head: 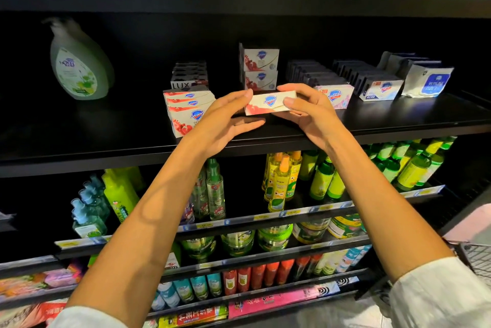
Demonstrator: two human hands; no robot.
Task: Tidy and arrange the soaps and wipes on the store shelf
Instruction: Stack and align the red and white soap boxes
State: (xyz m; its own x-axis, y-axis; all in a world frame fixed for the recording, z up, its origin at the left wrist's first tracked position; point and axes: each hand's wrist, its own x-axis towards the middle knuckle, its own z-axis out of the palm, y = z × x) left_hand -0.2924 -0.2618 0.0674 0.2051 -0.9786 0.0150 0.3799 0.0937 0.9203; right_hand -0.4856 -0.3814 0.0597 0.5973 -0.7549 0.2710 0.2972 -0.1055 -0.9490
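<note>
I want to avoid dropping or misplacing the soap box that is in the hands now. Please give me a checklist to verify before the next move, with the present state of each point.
1. Soap box held firmly: ok. The right hand pinches its right end, and the left hand touches its left end with straight fingers.
2. Box undamaged: cannot tell, only its front face shows.
3. Matching product nearby: ok. Two upright red-and-white boxes stand right behind, and a leaning stack lies to the left.
4. Free shelf surface under the box: ok, bare black shelf shows below it.
5. Leaning stack stable: not ok, it tilts unevenly.
6. Wipes pack out of the path: ok, far right.
</note>
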